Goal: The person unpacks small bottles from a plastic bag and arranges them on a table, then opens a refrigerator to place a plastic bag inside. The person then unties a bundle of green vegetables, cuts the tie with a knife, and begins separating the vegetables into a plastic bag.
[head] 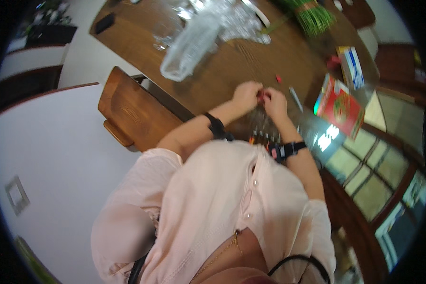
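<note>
My left hand [246,95] and my right hand [275,104] meet over the near part of the brown wooden table [230,76]. The fingertips of both hands close on a small dark red thing [261,96], blurred and partly hidden by the fingers. Just beyond them a small bright red piece [278,78] lies on the table. To the right of my right hand is a slim, pale, pen-like stick [296,99]. Some clear plastic [262,122] shows below the hands, between my forearms. Both forearms wear black straps.
A crumpled clear plastic bag [190,51] and silvery wrapping [243,25] lie farther up the table. A tied bundle of green stems [314,17] is at the far right. A red package [340,106] and a blue-and-white box [354,67] lie right. A wooden chair [135,110] stands left.
</note>
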The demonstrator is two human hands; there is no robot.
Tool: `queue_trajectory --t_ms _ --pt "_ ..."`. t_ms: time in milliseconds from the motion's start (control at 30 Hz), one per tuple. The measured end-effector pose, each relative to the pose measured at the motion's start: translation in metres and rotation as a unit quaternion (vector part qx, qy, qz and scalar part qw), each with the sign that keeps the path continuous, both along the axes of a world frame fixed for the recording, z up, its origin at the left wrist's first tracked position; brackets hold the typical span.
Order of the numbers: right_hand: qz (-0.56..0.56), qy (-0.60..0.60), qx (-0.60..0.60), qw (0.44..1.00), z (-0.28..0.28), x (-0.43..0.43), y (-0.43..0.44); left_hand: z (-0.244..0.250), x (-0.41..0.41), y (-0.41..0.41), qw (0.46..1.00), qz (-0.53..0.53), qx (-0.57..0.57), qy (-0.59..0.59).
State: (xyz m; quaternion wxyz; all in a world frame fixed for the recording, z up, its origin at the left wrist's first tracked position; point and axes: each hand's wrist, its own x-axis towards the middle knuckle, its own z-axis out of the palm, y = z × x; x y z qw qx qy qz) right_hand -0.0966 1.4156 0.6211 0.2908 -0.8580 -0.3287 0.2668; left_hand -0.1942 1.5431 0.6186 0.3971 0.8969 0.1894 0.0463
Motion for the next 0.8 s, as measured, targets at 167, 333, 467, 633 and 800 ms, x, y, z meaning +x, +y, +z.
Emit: queue_trajectory --t_ms 167,333,467,633,800 --pt "-0.215 0.347 0.095 0.908 0.019 -0.010 -0.069 0.029 0.009 -0.034 0.980 -0.114 -0.165 -0.002" --pt "-0.384 0.482 0.130 0.777 0.062 -0.042 -0.148 0.030 0.019 -0.088 0.934 -0.318 -0.159 -0.010" --pt "-0.483 0.509 0.179 0.690 0.058 -0.056 -0.175 0.027 0.027 -0.106 0.887 -0.414 -0.197 0.048" --pt "-0.470 0.370 0.116 0.793 0.028 -0.070 -0.206 0.017 0.060 -0.076 0.953 -0.292 0.035 -0.072" --pt "-0.322 0.031 -0.024 0.946 0.018 -0.079 -0.220 -0.006 0.089 -0.017 0.953 -0.135 0.270 -0.039"
